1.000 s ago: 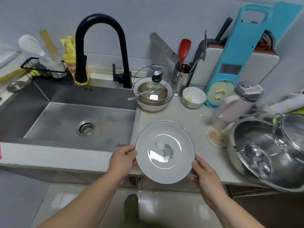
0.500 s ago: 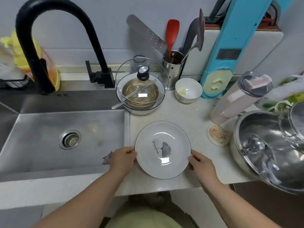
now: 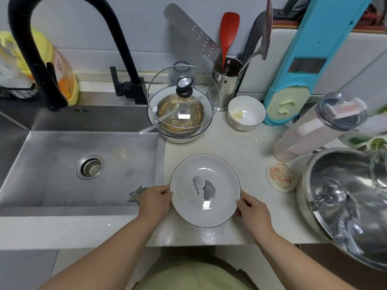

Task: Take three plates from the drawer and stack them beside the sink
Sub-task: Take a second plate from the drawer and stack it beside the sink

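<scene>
A white plate point(image 3: 204, 190) with a thin dark rim and a grey leaf print lies on the pale counter point(image 3: 236, 147), just right of the steel sink point(image 3: 62, 164). My left hand point(image 3: 154, 203) grips its left edge and my right hand point(image 3: 252, 212) grips its lower right edge. I cannot tell whether more plates lie under it. The drawer is out of view.
Behind the plate stand a bowl under a glass lid point(image 3: 182, 101), a small white bowl point(image 3: 246, 113) and a steel utensil holder point(image 3: 227, 82). A tilted bottle point(image 3: 320, 126) and a big steel pot point(image 3: 351, 204) crowd the right. A black faucet point(image 3: 41, 49) arches over the sink.
The plate went from held over the counter's front edge to flat on the counter beside the sink. Both hands stayed on its rim. My view moved closer and to the right.
</scene>
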